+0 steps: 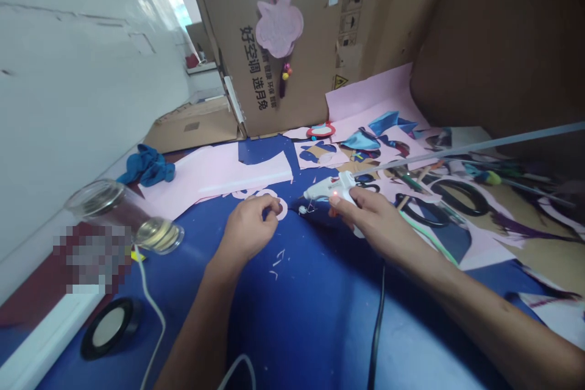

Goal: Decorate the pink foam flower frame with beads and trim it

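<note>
My right hand [372, 216] grips a white hot glue gun [336, 187], whose small red light glows and whose nozzle points left. A long translucent glue stick [457, 149] runs out of its back to the right. Just left of the nozzle, my left hand [251, 225] is closed, thumb and forefinger pinched at the edge of a pink paper ring [284, 210]. Its fingers partly cover the ring. More thin pink paper loops [244, 194] lie behind that hand. Beneath the nozzle is a small whitish bit [302, 210] on the blue tabletop [283, 317].
Pink sheets [214, 177] and paper offcuts lie behind my hands. Scissors [420, 210] and a black tape roll [461, 195] are among the clutter at right. At left are a glass jar [123, 213], blue cloth [148, 166] and another tape roll [109, 326]. A cardboard box [311, 91] stands behind.
</note>
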### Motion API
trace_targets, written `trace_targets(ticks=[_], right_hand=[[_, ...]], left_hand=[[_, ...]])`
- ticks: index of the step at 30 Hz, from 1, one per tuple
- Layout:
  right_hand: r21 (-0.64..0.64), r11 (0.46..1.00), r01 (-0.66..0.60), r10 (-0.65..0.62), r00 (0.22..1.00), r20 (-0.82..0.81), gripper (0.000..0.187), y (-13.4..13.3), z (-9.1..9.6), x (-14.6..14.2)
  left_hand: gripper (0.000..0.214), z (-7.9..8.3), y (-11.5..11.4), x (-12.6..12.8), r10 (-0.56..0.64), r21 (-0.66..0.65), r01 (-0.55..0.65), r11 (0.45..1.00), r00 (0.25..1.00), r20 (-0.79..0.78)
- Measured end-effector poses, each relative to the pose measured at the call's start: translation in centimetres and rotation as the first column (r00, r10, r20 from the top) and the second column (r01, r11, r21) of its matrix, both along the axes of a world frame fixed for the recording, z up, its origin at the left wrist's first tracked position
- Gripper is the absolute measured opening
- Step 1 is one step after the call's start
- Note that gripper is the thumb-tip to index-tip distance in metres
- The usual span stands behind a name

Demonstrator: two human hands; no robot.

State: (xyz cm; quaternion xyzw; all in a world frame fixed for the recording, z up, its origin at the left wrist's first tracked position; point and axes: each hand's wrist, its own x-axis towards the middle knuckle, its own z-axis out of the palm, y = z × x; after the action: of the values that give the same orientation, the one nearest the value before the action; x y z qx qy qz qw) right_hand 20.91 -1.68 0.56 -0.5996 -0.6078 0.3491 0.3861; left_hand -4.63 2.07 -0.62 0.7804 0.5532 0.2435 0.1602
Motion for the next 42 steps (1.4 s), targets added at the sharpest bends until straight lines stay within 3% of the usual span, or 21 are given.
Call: trace_targets(ticks=[9, 19, 28, 35, 42], right_hand=[[-0.021, 1.000, -0.005, 0.004, 0.999, -0.045, 0.048, 0.1, -0.2, 0.3], [-0.027, 1.000, -0.016, 0.015, 1.000, -0.021, 0.046, 0.0, 0.0, 0.1], [-0.010, 1.000, 0.002, -0.002, 1.000, -0.011, 0.048, 0.1, -0.2, 0.4], [-0.017, 1.000, -0.012, 0.012, 1.000, 0.000, 0.047, 0.1, -0.1, 0.4], [-0.007, 1.000, -0.012, 0.012, 1.000, -0.014, 0.045, -0.1, 0.1, 0.4]], left_hand=[[0.032, 0.3, -0.3, -0.2, -0.211, 0.018, 0.225, 0.974, 0.937, -0.280], [0.030, -0.5, -0.2, 0.3, -0.206, -0.016, 0.214, 0.977, 0.915, -0.348], [0.029, -0.8, 0.1, -0.3, -0.196, 0.059, 0.210, 0.976, 0.964, -0.178], [0.032, -1.6, 0.6, -0.6, -0.084, 0.083, 0.082, 0.993, 0.996, 0.016], [0.028, -2.0, 0.4, -0.2, -0.179, 0.082, 0.180, 0.980, 0.984, -0.014]])
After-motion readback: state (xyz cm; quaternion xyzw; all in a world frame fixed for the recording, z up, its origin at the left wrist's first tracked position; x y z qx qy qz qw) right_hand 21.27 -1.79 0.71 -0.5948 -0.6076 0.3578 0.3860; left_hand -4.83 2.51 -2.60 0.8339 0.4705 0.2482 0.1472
